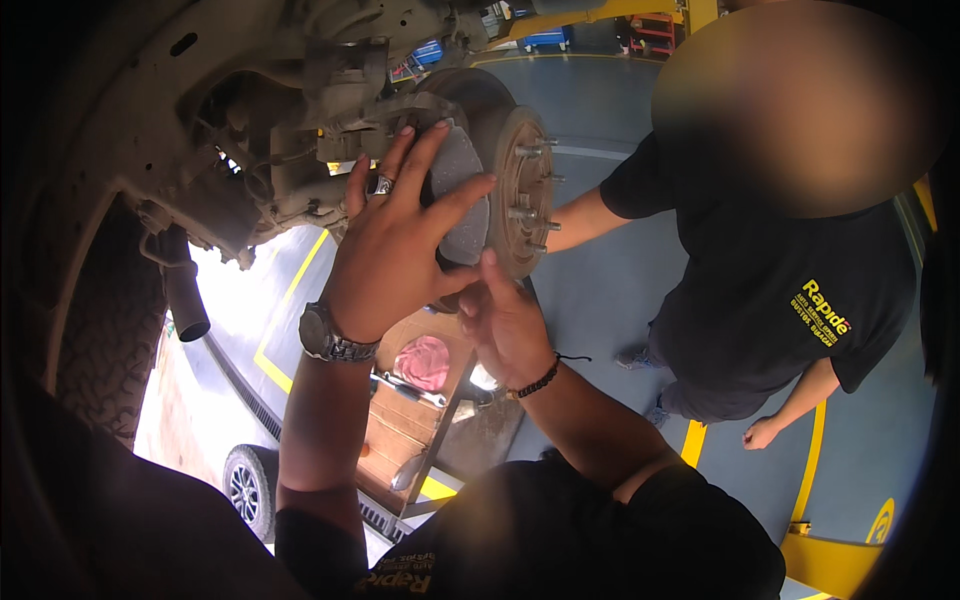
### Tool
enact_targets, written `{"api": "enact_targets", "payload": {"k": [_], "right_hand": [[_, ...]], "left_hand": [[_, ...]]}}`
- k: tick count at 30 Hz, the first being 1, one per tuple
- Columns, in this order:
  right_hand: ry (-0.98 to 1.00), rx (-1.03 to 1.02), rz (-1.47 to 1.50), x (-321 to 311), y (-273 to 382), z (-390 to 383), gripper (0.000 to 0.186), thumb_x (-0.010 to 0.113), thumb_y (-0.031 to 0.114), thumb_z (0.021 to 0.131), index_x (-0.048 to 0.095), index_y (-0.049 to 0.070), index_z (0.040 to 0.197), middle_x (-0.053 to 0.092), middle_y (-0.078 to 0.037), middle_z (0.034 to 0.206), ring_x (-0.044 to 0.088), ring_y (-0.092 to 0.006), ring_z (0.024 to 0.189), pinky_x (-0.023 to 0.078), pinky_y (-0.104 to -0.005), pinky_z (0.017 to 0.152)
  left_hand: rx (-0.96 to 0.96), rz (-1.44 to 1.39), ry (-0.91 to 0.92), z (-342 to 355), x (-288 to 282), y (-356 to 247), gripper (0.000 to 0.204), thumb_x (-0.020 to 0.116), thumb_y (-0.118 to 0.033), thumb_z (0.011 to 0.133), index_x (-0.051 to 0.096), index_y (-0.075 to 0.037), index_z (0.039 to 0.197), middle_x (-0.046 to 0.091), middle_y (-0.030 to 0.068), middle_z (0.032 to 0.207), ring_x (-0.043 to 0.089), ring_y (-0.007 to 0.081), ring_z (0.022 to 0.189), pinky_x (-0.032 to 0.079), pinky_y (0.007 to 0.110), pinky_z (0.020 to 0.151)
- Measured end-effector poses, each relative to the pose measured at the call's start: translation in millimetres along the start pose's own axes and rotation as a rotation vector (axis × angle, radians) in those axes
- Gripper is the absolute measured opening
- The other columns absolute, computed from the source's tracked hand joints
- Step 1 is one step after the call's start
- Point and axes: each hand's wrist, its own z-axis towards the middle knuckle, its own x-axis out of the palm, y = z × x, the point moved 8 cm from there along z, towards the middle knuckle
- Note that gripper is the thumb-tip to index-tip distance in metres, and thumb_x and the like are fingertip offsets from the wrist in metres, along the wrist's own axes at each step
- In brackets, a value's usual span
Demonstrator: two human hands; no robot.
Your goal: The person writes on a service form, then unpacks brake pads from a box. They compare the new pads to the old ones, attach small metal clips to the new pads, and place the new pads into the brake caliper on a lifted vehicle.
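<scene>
A grey, curved brake pad stands upright beside the brake disc and its rusty hub, from which several wheel studs stick out. My left hand, with a ring and a metal watch, grips the pad. Two of its fingertips rest on the pad's top edge, another lies across the flat face, and the thumb is near the lower end. At that lower end, my right hand, with a dark braided bracelet, has one digit tip against the pad; its other fingers are curled and partly hidden.
Suspension parts and the wheel arch fill the upper left. On the right stands a co-worker in a black shirt, one arm reaching behind the hub. Below, a wooden-topped stand bears a pink cloth and a wrench. A loose wheel is at lower left.
</scene>
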Motion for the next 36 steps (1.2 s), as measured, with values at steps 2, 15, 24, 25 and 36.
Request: {"api": "enact_targets", "payload": {"k": [2,15,24,25,36], "right_hand": [[-0.103,-0.159,-0.288,1.4,20.6,-8.0,0.044,0.062,0.049,0.101,0.067,0.005,0.1,0.062,0.0,0.074,0.059,-0.0086,0.06,0.044,-0.0217,0.053],[0.02,-0.336,-0.672,27.1,91.7,34.2,0.044,0.051,0.045,0.107,0.063,0.002,0.11,0.07,-0.007,0.09,0.07,-0.0155,0.078,0.059,-0.0296,0.065],[0.312,-0.257,-0.296,30.6,84.4,16.9,0.028,0.05,0.03,0.109,0.06,0.004,0.116,0.068,-0.003,0.111,0.069,-0.016,0.096,0.058,-0.0363,0.089],[0.34,-0.297,-0.232,31.9,85.1,8.9,0.026,0.052,0.029,0.108,0.059,0.005,0.112,0.067,-0.005,0.109,0.069,-0.0181,0.098,0.059,-0.0375,0.089],[0.564,-0.086,0.011,-56.0,47.3,-86.8,0.079,0.078,0.042,0.089,0.044,0.002,0.148,0.052,-0.022,0.132,0.066,-0.0356,0.103,0.056,-0.0418,0.084]], "left_hand": [[-0.006,0.065,0.031,-2.3,3.4,4.3,0.09,0.093,-0.029,0.054,0.06,-0.029,0.137,0.032,0.0095,0.163,0.03,0.0335,0.151,0.023,0.063,0.118],[0.085,-0.117,-0.083,30.3,0.7,22.8,0.077,0.094,-0.041,0.056,0.066,-0.011,0.121,0.042,0.0198,0.148,0.046,0.0389,0.135,0.03,0.055,0.115],[0.156,-0.334,-0.225,13.4,-0.7,12.4,0.078,0.096,-0.034,0.053,0.066,-0.01,0.121,0.041,0.0202,0.143,0.044,0.0423,0.134,0.036,0.052,0.113],[0.151,-0.468,-0.245,12.2,-1.8,9.0,0.077,0.096,-0.031,0.053,0.066,-0.011,0.121,0.041,0.0197,0.142,0.044,0.0409,0.134,0.038,0.051,0.112],[0.123,-0.569,-0.425,-114.7,-4.6,-20.5,0.066,0.091,-0.038,0.068,0.068,-0.009,0.122,0.053,0.0219,0.138,0.058,0.0372,0.124,0.048,0.049,0.1]]}}
